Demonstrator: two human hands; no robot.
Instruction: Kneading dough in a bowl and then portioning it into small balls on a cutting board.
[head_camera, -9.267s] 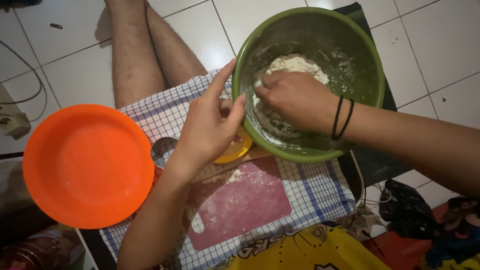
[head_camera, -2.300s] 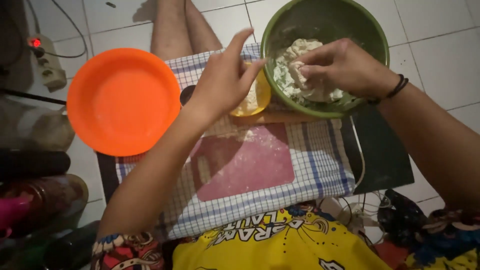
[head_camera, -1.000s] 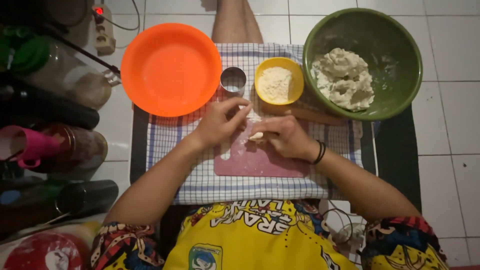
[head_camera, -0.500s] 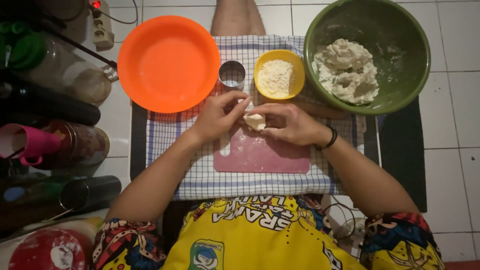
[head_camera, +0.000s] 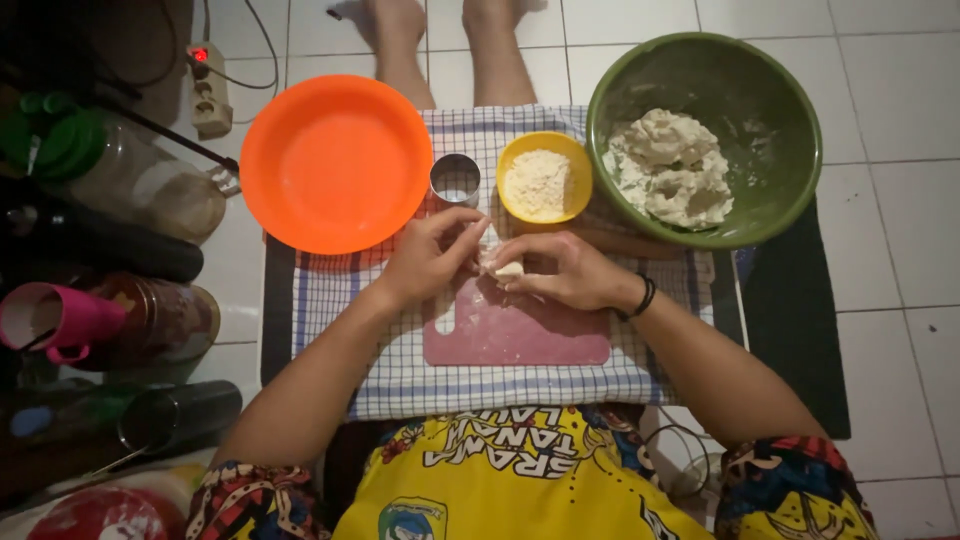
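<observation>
Both grips pinch one small lump of dough (head_camera: 503, 266), left hand (head_camera: 432, 256) and right hand (head_camera: 560, 272) meeting over the pink cutting board (head_camera: 520, 335), presumably to catch crumbs. Flour bowl (head_camera: 540, 180), metal ring cutter (head_camera: 455, 180) and green dough bowl (head_camera: 770, 90) sit within reach.

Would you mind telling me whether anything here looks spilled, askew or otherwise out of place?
Nothing stands out. Both hands, left hand and right hand, hold a small dough piece over the pink board; flour stays inside the yellow bowl, dough inside the green bowl.
</observation>
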